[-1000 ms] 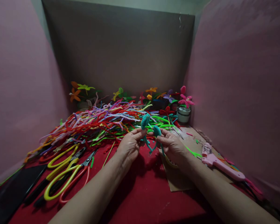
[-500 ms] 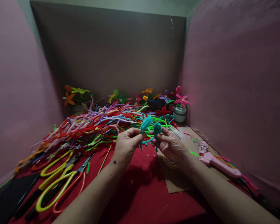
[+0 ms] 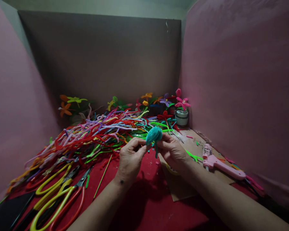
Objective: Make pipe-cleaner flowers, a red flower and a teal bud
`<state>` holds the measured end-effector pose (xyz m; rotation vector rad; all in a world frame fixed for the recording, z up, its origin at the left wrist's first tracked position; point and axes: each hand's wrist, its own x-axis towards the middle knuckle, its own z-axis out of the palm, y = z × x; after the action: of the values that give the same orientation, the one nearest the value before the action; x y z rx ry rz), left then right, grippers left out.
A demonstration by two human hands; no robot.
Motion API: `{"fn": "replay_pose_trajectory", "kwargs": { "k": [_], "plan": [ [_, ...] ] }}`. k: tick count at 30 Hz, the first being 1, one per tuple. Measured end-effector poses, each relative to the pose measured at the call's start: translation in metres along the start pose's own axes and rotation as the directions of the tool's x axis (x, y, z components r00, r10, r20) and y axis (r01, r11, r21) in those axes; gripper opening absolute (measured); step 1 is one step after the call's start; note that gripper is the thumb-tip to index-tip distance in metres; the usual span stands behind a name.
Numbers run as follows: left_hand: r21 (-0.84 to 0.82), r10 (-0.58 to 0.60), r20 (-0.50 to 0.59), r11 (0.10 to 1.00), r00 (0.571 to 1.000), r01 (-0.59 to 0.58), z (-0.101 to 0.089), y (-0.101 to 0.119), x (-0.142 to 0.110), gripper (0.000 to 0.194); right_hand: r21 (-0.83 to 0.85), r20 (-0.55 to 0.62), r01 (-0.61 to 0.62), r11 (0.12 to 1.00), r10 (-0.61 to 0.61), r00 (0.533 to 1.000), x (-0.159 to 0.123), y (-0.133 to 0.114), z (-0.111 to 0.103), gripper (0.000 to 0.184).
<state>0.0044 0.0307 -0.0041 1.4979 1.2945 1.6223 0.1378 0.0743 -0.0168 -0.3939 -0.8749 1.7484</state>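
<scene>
Between my two hands, above the red tabletop, two teal pipe-cleaner petals (image 3: 154,134) are pressed together into one fuzzy bundle. My left hand (image 3: 132,155) pinches the left petal at its lower end between thumb and fingertips. With thumb and fingers closed, my right hand (image 3: 172,149) grips the other petal from the right side. A short teal stem hangs down below the bundle. Where one petal ends and the other begins is hard to make out.
A heap of colourful pipe cleaners (image 3: 93,131) spreads behind and left. Scissors (image 3: 55,199) and a black flat object (image 3: 11,208) lie front left. Right are cardboard (image 3: 178,189) and a pink glue gun (image 3: 223,166). Pipe-cleaner flowers (image 3: 183,103) stand along the back wall.
The two teal petals were held apart, one in each hand; now they touch and overlap. My hands have come closer together. The whole view has shifted slightly.
</scene>
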Motion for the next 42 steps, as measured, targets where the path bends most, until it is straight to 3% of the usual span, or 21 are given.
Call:
{"fn": "replay_pose_trajectory", "kwargs": {
  "k": [13,25,31,36,42],
  "plan": [
    [0.053,0.059,0.04,0.997,0.997,-0.061,0.003,-0.003,-0.002,0.011,0.051,-0.028,-0.002,0.999,0.004,1.0,-0.001,-0.001,0.003,0.033],
    [0.248,0.164,0.103,0.951,0.981,-0.185,0.004,-0.005,-0.006,0.014,-0.129,0.015,0.023,0.991,-0.021,1.0,-0.003,0.006,-0.002,0.025],
    [0.263,0.069,0.117,0.96,0.991,-0.098,0.001,-0.001,-0.003,0.017,-0.183,0.136,-0.003,0.983,0.028,0.99,-0.004,0.001,-0.005,0.022],
    [0.287,-0.039,0.149,0.958,0.988,-0.005,-0.001,0.003,-0.001,0.019,-0.214,0.169,-0.082,0.973,0.12,0.978,0.0,0.0,-0.012,0.019],
    [0.32,-0.13,0.195,0.945,0.972,0.062,-0.003,0.003,-0.001,0.022,-0.318,0.184,-0.094,0.943,0.158,0.97,0.002,0.004,-0.017,0.022]
  ]
}}
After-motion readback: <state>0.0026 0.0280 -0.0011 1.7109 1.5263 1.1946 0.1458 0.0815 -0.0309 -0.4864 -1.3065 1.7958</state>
